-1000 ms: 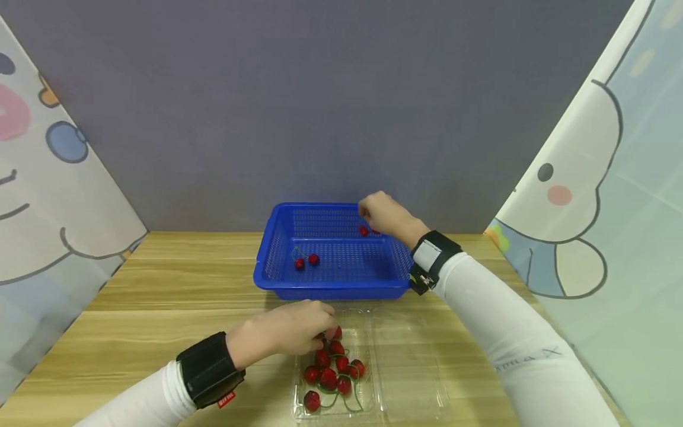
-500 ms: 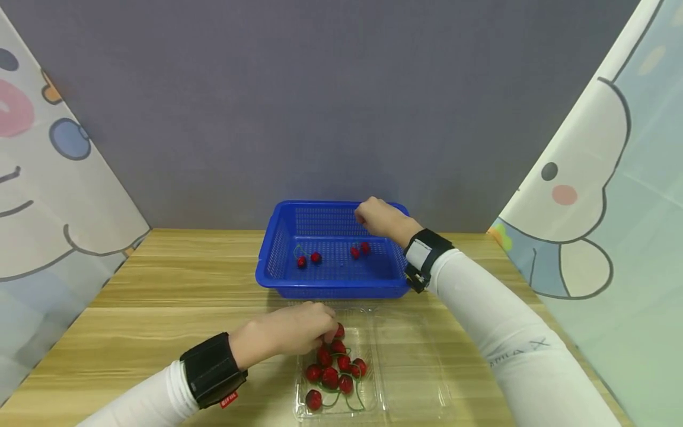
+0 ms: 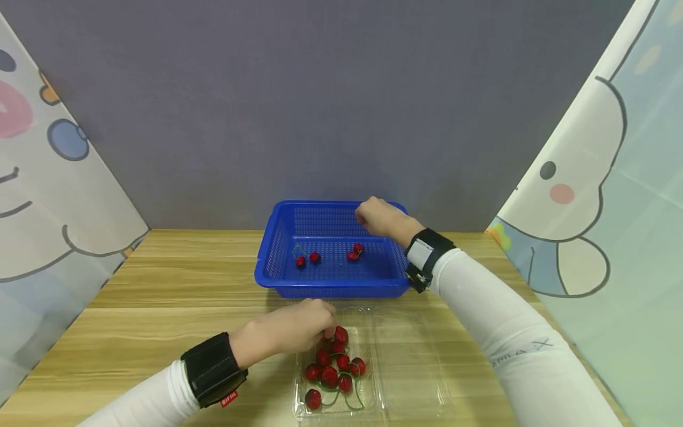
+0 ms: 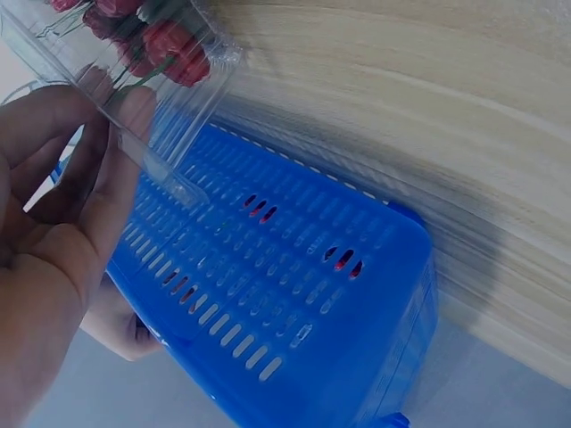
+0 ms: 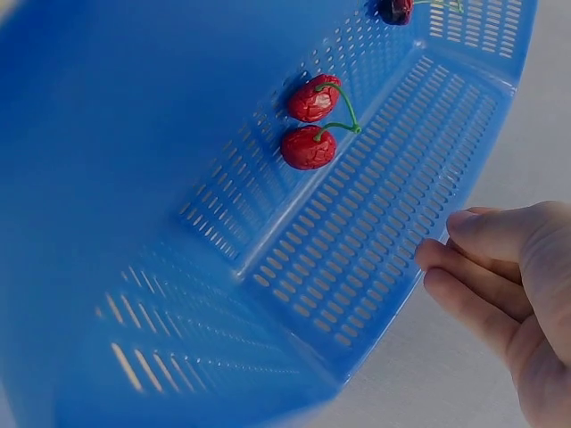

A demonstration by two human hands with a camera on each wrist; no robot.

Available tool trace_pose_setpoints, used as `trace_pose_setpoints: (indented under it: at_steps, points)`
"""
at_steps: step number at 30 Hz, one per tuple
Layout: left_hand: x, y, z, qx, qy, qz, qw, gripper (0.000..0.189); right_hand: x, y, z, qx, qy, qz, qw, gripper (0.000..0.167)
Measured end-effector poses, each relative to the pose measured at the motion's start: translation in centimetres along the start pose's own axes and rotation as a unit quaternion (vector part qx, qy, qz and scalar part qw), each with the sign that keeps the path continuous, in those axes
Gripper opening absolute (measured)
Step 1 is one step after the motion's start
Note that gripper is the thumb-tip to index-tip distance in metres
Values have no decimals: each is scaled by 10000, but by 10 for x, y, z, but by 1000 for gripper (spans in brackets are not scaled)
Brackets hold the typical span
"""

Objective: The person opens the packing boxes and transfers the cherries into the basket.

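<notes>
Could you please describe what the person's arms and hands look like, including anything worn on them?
The left hand and right hand are bare. Both sleeves are white fabric; the right one bears dark lettering. Two broad black wrist straps are worn: the left has a small red tag, the right a whitish rectangular patch.

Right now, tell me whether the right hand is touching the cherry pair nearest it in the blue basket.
Apart: the right wrist view shows bare mesh of the blue basket between the right hand and the cherry pair.
</notes>
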State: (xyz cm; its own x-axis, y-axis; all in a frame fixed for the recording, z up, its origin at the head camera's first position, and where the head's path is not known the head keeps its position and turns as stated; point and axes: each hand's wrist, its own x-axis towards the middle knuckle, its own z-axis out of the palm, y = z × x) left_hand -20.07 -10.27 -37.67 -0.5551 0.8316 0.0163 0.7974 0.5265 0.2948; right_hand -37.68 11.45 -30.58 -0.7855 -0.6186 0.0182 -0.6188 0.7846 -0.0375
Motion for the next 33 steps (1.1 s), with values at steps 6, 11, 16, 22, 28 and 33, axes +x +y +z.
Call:
trace_pose_setpoints:
  at_steps: [6, 11, 16, 22, 28, 33]
  points:
    - [1, -1, 0, 89, 166, 80, 9998, 21, -1, -1, -1, -31, 3, -88, 10000, 7]
    - [2, -2, -2, 142, 360, 185, 9991, 22, -3, -1, -1, -61, 136, -323, 9994, 7]
    - [3, -4, -5, 113, 455, 260, 9986, 21, -8, -1, -3, -121, 352, -567, 9977, 7]
    - [1, -7, -12, 58, 610, 318, 9976, 22, -15, 0, -4, -305, 525, -428, 9972, 9]
    - [0, -10, -23, 110, 767, 502, 9957, 19, -28, 5, -3, -255, 714, -419, 9962, 8]
    - [-1, -11, -34, 183, 947, 642, 9933, 17, -39, 7, 0, -133, 883, -533, 9946, 10]
